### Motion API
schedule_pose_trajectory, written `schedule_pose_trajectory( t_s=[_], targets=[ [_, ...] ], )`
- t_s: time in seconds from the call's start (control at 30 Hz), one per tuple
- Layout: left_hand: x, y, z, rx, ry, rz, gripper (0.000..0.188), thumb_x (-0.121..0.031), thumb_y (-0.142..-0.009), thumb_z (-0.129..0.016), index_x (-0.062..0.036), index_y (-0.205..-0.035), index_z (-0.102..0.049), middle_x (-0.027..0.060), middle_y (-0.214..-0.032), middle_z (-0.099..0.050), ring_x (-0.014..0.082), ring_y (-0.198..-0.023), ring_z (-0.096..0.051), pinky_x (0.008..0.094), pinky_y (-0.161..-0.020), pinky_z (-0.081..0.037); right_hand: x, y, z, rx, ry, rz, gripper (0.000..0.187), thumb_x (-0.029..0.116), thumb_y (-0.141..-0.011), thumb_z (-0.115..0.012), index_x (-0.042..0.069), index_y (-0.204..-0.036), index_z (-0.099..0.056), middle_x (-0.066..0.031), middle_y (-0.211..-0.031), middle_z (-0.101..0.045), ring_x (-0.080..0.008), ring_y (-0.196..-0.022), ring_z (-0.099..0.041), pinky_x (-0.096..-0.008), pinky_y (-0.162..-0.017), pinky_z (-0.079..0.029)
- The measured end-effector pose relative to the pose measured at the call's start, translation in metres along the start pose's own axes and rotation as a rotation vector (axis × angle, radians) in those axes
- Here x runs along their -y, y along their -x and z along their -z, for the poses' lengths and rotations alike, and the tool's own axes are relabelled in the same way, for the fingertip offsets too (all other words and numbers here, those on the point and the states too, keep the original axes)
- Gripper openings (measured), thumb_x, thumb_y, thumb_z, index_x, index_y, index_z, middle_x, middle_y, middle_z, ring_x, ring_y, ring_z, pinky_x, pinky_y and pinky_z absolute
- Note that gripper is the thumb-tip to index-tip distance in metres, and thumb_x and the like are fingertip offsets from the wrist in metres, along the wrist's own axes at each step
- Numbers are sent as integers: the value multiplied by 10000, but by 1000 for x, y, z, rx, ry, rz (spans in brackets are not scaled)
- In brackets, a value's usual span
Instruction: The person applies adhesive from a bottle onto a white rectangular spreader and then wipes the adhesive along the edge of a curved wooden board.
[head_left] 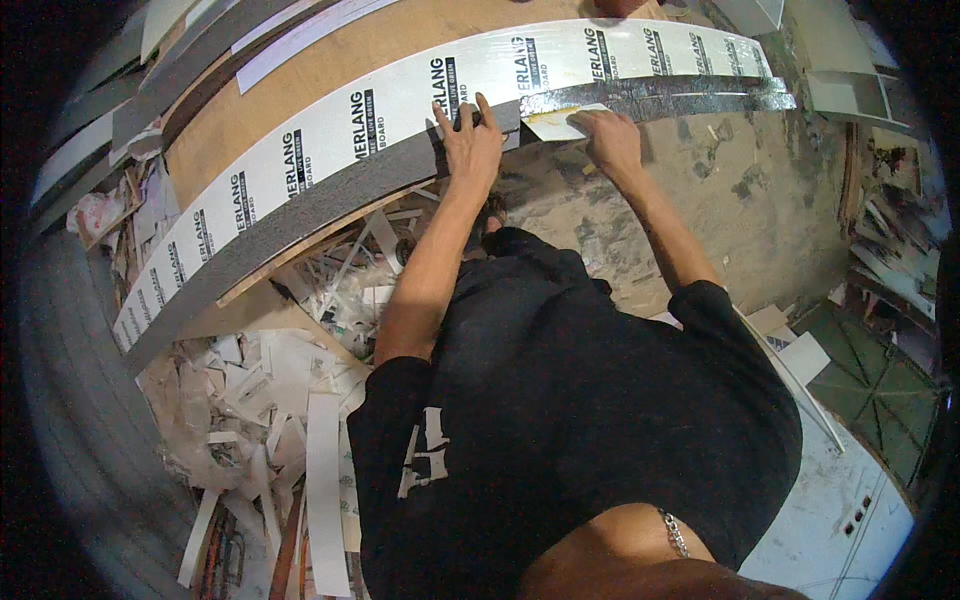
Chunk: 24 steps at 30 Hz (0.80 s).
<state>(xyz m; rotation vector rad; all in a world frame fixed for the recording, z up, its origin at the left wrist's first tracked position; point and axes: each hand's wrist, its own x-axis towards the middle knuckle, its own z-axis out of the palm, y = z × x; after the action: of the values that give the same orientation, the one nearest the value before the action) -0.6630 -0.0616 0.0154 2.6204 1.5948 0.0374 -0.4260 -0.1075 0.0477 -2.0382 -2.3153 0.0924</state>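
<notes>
A long white board (pixel 400 105) with dark printing lies across the wooden workbench, bowed by the lens. Along its near side runs a dark grey strip (pixel 330 185). My left hand (pixel 470 150) rests on the board and this strip, fingers spread, holding nothing. Pinched in my right hand (pixel 612 142) is a white flat card (pixel 555 124) with a yellowish smear along its far edge. This card lies against the near edge of the board, where a shiny, wet-looking coating (pixel 690 97) covers the strip toward the right end.
Bare wooden bench top (pixel 270 120) shows beyond the board. White offcuts (pixel 260 390) heap on the floor at left. More boards (pixel 180 70) are stacked at the far left. Another person's hand (pixel 625 6) is partly visible at the far edge. A pale panel (pixel 830 520) stands lower right.
</notes>
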Motion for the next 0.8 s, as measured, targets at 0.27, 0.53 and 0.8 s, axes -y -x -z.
schedule_pose_trajectory(
  t_s=[0.27, 0.53, 0.8],
  targets=[
    [2, -1, -11, 26, -9, 38, 728, -385, -952, -592, 94, -1454, -372, 223, -992, -724, 304, -1310, -508, 792, -1090, -73, 12, 13, 9, -24, 13, 54, 339, 106, -820, -597, 212, -1122, -708, -1, -1116, -704, -208, -1042, -650, -401, -915, -468],
    [1, 1, -6, 4, -14, 52, 657, -268, -942, -594, 100, -1446, -391, 158, -903, -740, 282, -1284, -515, 825, -1067, -64, 9, 29, 10, -31, 5, 106, 330, 78, -817, -602, 190, -1108, -710, -29, -1072, -720, -228, -1030, -661, -418, -900, -479],
    [8, 0, 6, 90, 113, 36, 825, -431, -916, -645, -4, -1527, -292, 164, -1160, -697, 282, -1349, -471, 820, -1065, -59, 18, 61, 13, 173, -162, -163, 361, 139, -818, -651, 238, -1159, -718, -89, -1045, -726, -323, -952, -686, -438, -840, -525]
  ],
)
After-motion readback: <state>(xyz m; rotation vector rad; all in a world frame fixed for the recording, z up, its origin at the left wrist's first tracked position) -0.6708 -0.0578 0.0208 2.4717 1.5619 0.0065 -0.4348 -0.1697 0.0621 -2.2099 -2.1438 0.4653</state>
